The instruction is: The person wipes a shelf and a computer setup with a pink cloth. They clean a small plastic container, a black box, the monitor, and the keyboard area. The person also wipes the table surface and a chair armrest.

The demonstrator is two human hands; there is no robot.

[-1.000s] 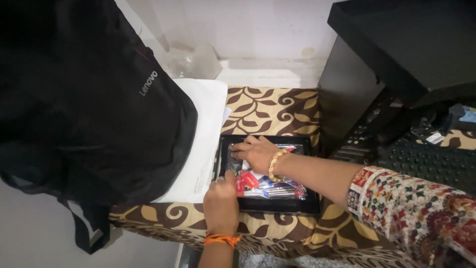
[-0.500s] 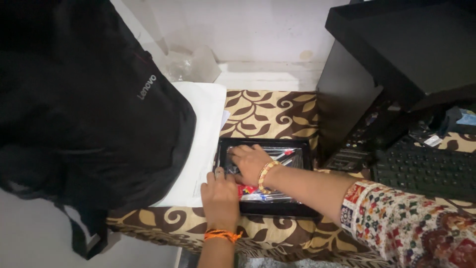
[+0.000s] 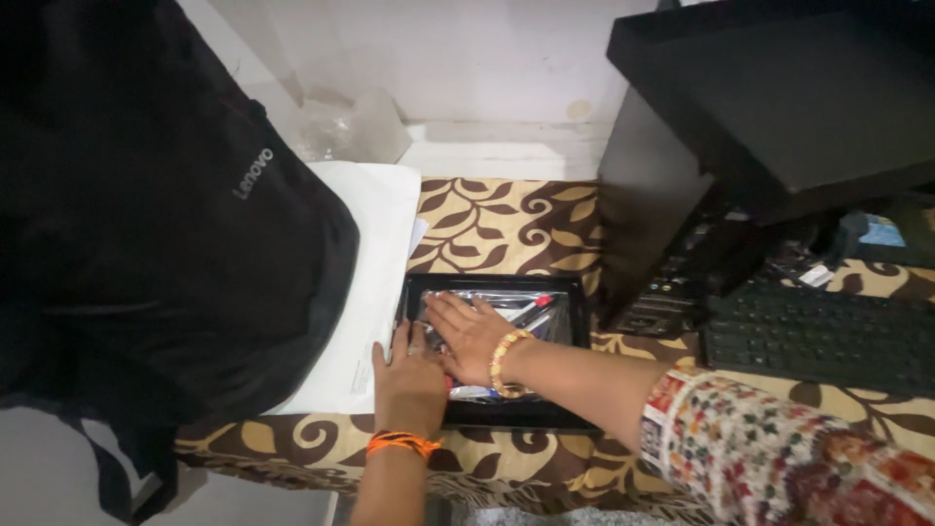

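A shallow black tray (image 3: 577,302) lies on the patterned cloth, holding a clear plastic packet (image 3: 521,310) of pens and small red and blue items. My left hand (image 3: 407,375), with an orange thread at the wrist, rests flat on the tray's left edge and the packet. My right hand (image 3: 469,336), wearing a beaded bracelet, lies palm down with fingers spread on top of the packet inside the tray. Neither hand grips anything.
A black backpack (image 3: 156,244) lies on a white sheet stack (image 3: 375,253) at the left. A black computer tower (image 3: 653,224) and monitor (image 3: 779,97) stand right of the tray, with a black keyboard (image 3: 828,341) beside them. The brown leaf-patterned cloth (image 3: 497,219) covers the table.
My right hand has slid leftward and slightly toward me across the packet. My left hand stays at the tray's left edge, now partly under the right hand's fingers.
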